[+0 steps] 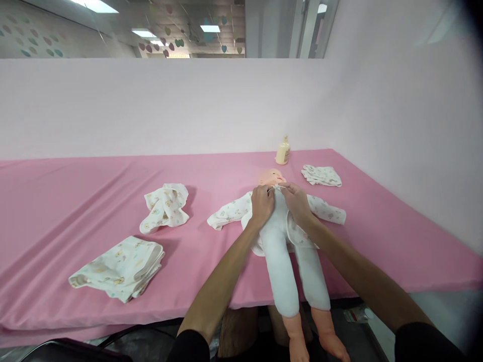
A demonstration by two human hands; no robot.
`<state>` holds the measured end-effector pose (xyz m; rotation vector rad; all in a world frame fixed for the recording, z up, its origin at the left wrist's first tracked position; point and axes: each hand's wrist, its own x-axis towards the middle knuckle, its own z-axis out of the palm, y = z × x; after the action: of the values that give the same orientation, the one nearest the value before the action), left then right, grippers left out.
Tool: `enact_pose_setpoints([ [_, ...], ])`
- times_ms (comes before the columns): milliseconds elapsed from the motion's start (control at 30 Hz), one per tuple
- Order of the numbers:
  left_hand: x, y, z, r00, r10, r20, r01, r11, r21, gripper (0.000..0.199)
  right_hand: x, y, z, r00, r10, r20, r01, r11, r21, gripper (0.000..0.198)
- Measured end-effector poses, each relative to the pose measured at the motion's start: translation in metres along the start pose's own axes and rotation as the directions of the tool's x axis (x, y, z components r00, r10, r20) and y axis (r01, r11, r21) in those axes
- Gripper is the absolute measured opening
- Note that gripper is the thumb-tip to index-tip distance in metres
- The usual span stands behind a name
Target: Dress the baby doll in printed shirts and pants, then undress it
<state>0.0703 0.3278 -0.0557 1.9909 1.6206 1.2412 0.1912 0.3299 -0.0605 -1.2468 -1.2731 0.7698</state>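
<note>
A baby doll [278,231] lies on its back on the pink-covered table, its lower legs reaching past the front edge. Its arms are in the sleeves of a white patterned baby shirt [327,210], which hangs open over the white cloth body. At the doll's neck, my left hand [262,206] is closed in a pinch on a thin white string [277,187]. On the other side of the neck my right hand [297,202] pinches the string too. The fingers partly hide the string and the doll's chin.
A yellowish pump bottle [283,152] stands behind the doll's head. Folded white cloth [321,175] lies at the back right. To the left are a crumpled patterned cloth [165,207] and a folded patterned cloth [119,267]. White walls [158,108] bound the table's back and right.
</note>
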Motion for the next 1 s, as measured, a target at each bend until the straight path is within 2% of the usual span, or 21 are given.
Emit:
enact_pose_setpoints([
  [267,-0.001,-0.004,0.002,0.996,0.089,-0.026,-0.089,0.996,-0.001,0.028,0.000,0.000,0.000,0.996,-0.072,0.043,0.076,0.992,-0.102,0.030],
  [567,-0.002,-0.001,-0.002,1.000,0.011,-0.022,-0.011,1.000,-0.005,0.027,0.002,0.001,0.000,0.983,-0.150,0.109,0.166,0.974,-0.151,0.027],
  [633,-0.002,0.000,-0.002,0.999,-0.010,-0.030,0.011,0.999,0.032,0.026,0.003,0.000,0.000,0.986,-0.139,0.093,0.150,0.982,-0.119,0.027],
  [833,-0.002,0.008,-0.003,0.999,-0.054,0.007,0.051,0.973,0.223,0.024,0.004,-0.008,-0.006,0.999,0.005,0.044,-0.006,1.000,0.012,0.027],
  [1000,0.002,0.019,-0.010,0.988,-0.111,0.112,0.056,0.911,0.408,0.026,0.003,-0.010,-0.011,0.999,-0.001,0.048,-0.002,0.997,0.071,0.025],
])
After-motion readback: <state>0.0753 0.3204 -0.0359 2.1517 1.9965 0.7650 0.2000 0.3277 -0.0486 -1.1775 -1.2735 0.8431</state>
